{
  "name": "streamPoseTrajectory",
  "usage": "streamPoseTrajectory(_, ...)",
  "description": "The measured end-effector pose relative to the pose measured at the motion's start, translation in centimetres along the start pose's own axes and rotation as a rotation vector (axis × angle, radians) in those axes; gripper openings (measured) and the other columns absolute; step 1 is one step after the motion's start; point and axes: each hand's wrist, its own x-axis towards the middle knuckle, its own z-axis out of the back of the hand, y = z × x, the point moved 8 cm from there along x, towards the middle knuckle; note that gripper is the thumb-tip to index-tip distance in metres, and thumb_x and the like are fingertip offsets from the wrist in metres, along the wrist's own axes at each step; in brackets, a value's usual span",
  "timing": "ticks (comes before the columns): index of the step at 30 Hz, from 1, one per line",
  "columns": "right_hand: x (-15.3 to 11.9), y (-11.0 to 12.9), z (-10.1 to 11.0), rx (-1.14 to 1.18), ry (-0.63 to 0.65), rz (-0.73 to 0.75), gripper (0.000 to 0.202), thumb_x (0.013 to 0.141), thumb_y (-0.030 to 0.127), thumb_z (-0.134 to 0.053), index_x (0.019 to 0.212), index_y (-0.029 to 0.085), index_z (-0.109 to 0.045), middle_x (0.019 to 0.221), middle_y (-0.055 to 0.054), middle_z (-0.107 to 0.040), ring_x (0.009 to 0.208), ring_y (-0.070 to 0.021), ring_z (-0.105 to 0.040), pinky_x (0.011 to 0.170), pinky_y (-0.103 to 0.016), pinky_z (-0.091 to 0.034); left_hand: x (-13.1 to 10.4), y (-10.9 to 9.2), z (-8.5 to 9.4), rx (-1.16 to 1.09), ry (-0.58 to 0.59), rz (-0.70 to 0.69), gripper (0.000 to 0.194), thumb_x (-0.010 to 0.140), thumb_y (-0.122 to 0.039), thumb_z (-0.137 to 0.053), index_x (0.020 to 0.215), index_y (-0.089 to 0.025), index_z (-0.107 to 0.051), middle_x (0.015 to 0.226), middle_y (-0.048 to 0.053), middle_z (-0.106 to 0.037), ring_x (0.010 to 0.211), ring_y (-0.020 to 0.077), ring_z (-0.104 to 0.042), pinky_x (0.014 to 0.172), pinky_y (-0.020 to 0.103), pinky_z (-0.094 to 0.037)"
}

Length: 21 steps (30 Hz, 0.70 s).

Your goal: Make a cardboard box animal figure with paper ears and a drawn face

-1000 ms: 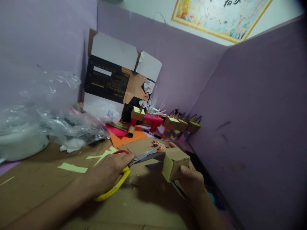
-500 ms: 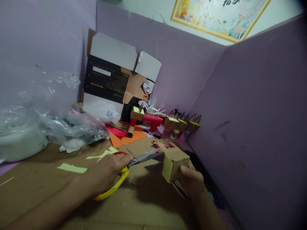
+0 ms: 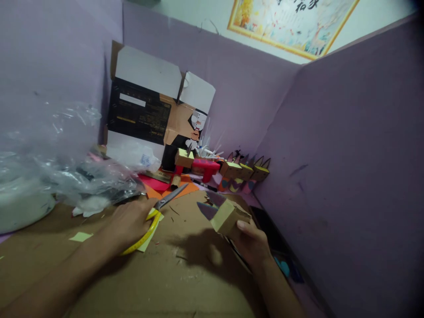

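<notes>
My left hand (image 3: 134,223) is wrapped round the yellow-handled scissors (image 3: 145,236), whose blades point up and to the right and look closed. Pale yellow paper scraps (image 3: 81,236) lie on the cardboard sheet beside and under that hand. In my right hand (image 3: 253,240) is a small cardboard box (image 3: 230,219), tilted, with a pale yellow face turned left. Two dark pointed ear-like pieces (image 3: 207,210) stick out from the box's upper left side. The scissors and the box are apart.
Clear plastic bags (image 3: 59,154) and a white rounded container (image 3: 24,214) are at the left. An unfolded box (image 3: 142,106) leans on the back wall. Small cardboard figures with pointed ears (image 3: 245,170) stand at the back right. Orange paper (image 3: 187,189) lies in front of them.
My left hand and the scissors have moved left, away from the box, and the blades have closed. My right hand has tilted the box, showing the ear-like pieces more. The view has shifted slightly.
</notes>
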Motion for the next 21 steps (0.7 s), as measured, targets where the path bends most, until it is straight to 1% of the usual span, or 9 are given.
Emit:
streamPoseTrajectory(2, 0.1, -0.5, 0.0, 0.049, -0.013, -0.024, 0.060, 0.055, 0.018, -0.073, 0.114, 0.022, -0.063, 0.085, -0.003, -0.077, 0.086, -0.0281, -0.069, 0.084, -0.042, -0.051, 0.5, 1.4, 0.0, 0.151, 0.015, 0.073, 0.023, 0.079, -0.031, -0.044, 0.090, -0.019, -0.060, 0.079, 0.015, -0.068, 0.073, 0.0361, -0.064, 0.058, 0.035, -0.038)
streamPoseTrajectory(4, 0.2, -1.0, -0.1, 0.093, -0.019, -0.041, 0.056, 0.055, 0.018, -0.073, 0.111, 0.021, -0.064, 0.082, -0.003, -0.077, 0.087, -0.0280, -0.069, 0.086, -0.042, -0.050, 0.8, 2.3, -0.1, 0.249, 0.034, 0.113, 0.026, 0.078, -0.027, -0.042, 0.094, -0.019, -0.060, 0.086, 0.017, -0.070, 0.078, 0.0374, -0.065, 0.058, 0.035, -0.038)
streamPoseTrajectory(9, 0.5, -1.5, -0.4, 0.124, 0.006, -0.021, 0.051, 0.056, 0.017, -0.074, 0.106, 0.022, -0.064, 0.093, -0.003, -0.075, 0.095, -0.0271, -0.067, 0.090, -0.041, -0.049, 1.2, 3.1, -0.6, 0.274, 0.056, 0.148, 0.029, 0.073, -0.021, -0.046, 0.096, -0.023, -0.063, 0.092, 0.011, -0.072, 0.084, 0.0345, -0.066, 0.058, 0.033, -0.038)
streamPoseTrajectory(12, 0.4, -1.7, -1.2, 0.089, 0.068, -0.021, 0.052, 0.055, 0.016, -0.076, 0.105, 0.023, -0.063, 0.095, -0.004, -0.074, 0.101, -0.0285, -0.064, 0.092, -0.043, -0.047, 1.2, 3.4, -0.6, 0.279, 0.076, 0.162, 0.036, 0.073, -0.019, -0.047, 0.104, -0.026, -0.063, 0.096, 0.009, -0.072, 0.088, 0.0340, -0.066, 0.059, 0.033, -0.039)
streamPoseTrajectory(14, 0.3, -1.9, -1.9, 0.051, 0.111, -0.027, 0.051, 0.054, 0.016, -0.077, 0.103, 0.022, -0.063, 0.094, -0.005, -0.073, 0.102, -0.0289, -0.064, 0.091, -0.043, -0.047, 1.2, 3.6, -0.4, 0.296, 0.091, 0.178, 0.038, 0.073, -0.021, -0.048, 0.107, -0.026, -0.064, 0.097, 0.011, -0.072, 0.089, 0.0354, -0.066, 0.060, 0.034, -0.040)
streamPoseTrajectory(16, 0.2, -2.2, -2.3, 0.017, 0.119, -0.027, 0.050, 0.053, 0.016, -0.078, 0.100, 0.020, -0.063, 0.093, -0.005, -0.073, 0.100, -0.0287, -0.064, 0.090, -0.042, -0.048, 1.2, 3.4, 0.1, 0.311, 0.041, 0.200, 0.037, 0.077, -0.025, -0.047, 0.109, -0.023, -0.063, 0.100, 0.015, -0.070, 0.091, 0.0386, -0.064, 0.063, 0.039, -0.043)
streamPoseTrajectory(18, 0.1, -2.7, -2.4, 0.000, 0.096, -0.034, 0.052, 0.050, 0.016, -0.080, 0.099, 0.019, -0.062, 0.095, -0.005, -0.072, 0.099, -0.0279, -0.064, 0.089, -0.040, -0.048, 1.0, 2.4, 0.7, 0.187, -0.087, 0.195, 0.040, 0.080, -0.034, -0.046, 0.114, -0.018, -0.060, 0.104, 0.017, -0.066, 0.095, 0.0388, -0.062, 0.071, 0.044, -0.045)
streamPoseTrajectory(20, -0.1, -3.6, -2.5, -0.016, 0.077, -0.060, 0.057, 0.046, 0.017, -0.082, 0.099, 0.019, -0.061, 0.096, -0.005, -0.070, 0.099, -0.0273, -0.064, 0.087, -0.039, -0.048, 0.7, 0.7, 0.1, -0.161, -0.176, 0.138, 0.054, 0.077, -0.043, -0.053, 0.123, -0.016, -0.052, 0.111, 0.014, -0.063, 0.095, 0.0324, -0.062, 0.078, 0.042, -0.048)
streamPoseTrajectory(21, -0.2, -4.1, -2.6, -0.026, 0.073, -0.076, 0.060, 0.045, 0.018, -0.084, 0.100, 0.019, -0.060, 0.097, -0.005, -0.070, 0.099, -0.0271, -0.063, 0.087, -0.039, -0.048, 0.6, -0.4, -1.5, -0.382, -0.085, 0.097, 0.061, 0.074, -0.045, -0.057, 0.127, -0.016, -0.046, 0.118, 0.014, -0.060, 0.090, 0.0285, -0.064, 0.074, 0.039, -0.051)
